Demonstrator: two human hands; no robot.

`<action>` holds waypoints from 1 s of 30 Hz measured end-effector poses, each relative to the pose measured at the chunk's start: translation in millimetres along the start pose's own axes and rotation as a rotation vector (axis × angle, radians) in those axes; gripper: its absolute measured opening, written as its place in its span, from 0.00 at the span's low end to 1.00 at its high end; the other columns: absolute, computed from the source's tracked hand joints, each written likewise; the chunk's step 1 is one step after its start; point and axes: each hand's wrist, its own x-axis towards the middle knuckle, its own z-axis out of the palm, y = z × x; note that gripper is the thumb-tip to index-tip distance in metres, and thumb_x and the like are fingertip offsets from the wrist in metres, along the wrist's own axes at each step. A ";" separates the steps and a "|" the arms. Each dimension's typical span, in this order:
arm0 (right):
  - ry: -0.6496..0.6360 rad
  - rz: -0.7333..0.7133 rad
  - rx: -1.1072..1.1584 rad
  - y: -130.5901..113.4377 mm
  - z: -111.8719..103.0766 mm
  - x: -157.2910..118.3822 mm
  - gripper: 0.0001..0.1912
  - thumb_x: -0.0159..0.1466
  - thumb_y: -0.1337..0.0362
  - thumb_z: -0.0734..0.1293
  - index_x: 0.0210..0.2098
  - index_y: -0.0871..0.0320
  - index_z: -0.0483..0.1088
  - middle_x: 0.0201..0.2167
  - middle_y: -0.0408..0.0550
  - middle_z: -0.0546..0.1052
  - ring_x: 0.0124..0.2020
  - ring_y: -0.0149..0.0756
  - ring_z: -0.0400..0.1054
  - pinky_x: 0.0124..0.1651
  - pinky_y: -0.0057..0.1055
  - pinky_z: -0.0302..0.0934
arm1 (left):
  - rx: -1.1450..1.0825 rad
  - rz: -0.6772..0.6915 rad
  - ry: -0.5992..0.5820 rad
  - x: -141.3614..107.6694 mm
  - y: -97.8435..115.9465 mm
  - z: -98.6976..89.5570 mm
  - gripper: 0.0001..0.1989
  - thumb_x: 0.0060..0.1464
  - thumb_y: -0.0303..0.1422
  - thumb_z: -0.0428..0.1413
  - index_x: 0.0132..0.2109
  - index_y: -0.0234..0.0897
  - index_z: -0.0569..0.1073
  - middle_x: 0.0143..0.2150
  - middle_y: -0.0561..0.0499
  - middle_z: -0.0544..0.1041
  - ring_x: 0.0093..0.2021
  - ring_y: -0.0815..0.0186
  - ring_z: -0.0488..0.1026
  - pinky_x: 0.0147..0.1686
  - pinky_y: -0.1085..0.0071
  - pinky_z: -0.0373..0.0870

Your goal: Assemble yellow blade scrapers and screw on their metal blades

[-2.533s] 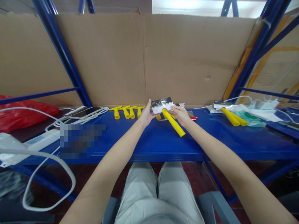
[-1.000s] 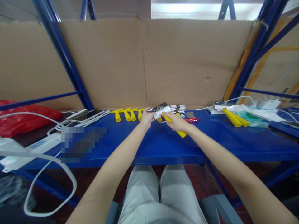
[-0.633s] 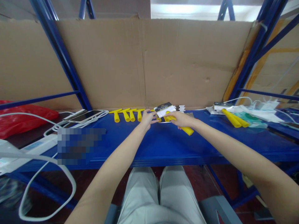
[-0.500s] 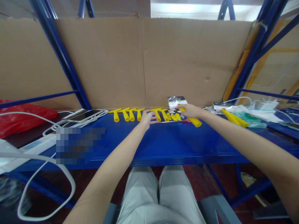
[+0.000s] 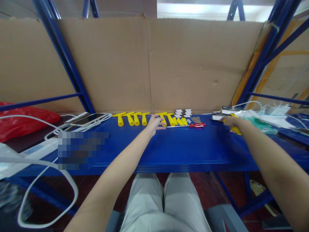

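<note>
My left hand [image 5: 155, 125] rests near the row of yellow T-shaped tools, its fingers apart and holding nothing. Over to the right, my right hand [image 5: 231, 121] is closed around a yellow T-shaped tool [image 5: 237, 130], mostly hidden by the hand. Just left of those fingers lies a black-and-white packet [image 5: 216, 116]; whether the fingers touch it I cannot tell. Along the back of the shelf stand several yellow T-shaped tools [image 5: 130, 120]. Smaller yellow pieces [image 5: 181, 121] sit beside a stack of small black-and-white packs [image 5: 183, 113].
A red-handled screwdriver [image 5: 197, 125] lies at the front of the row on the blue shelf [image 5: 178, 148]. Phones with white cables [image 5: 90, 119] and a red bag [image 5: 26, 119] are at left. Clear and green plastic bags [image 5: 263, 124] lie at right. Cardboard [image 5: 183, 64] closes the back.
My right hand has moved right with the yellow tool and the black-and-white packet, uncovering the small packs and the red screwdriver handle. My left hand has stayed almost in place.
</note>
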 end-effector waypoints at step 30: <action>-0.244 -0.162 -0.660 27.9 25.9 21.8 0.26 0.60 0.73 0.57 0.58 0.66 0.61 0.56 0.69 0.66 0.56 0.51 0.63 0.53 0.43 0.59 | 0.152 0.001 -0.083 -5.5 -0.3 3.2 0.21 0.51 0.20 0.51 0.52 0.35 0.59 0.38 0.47 0.73 0.26 0.71 0.72 0.28 0.69 0.75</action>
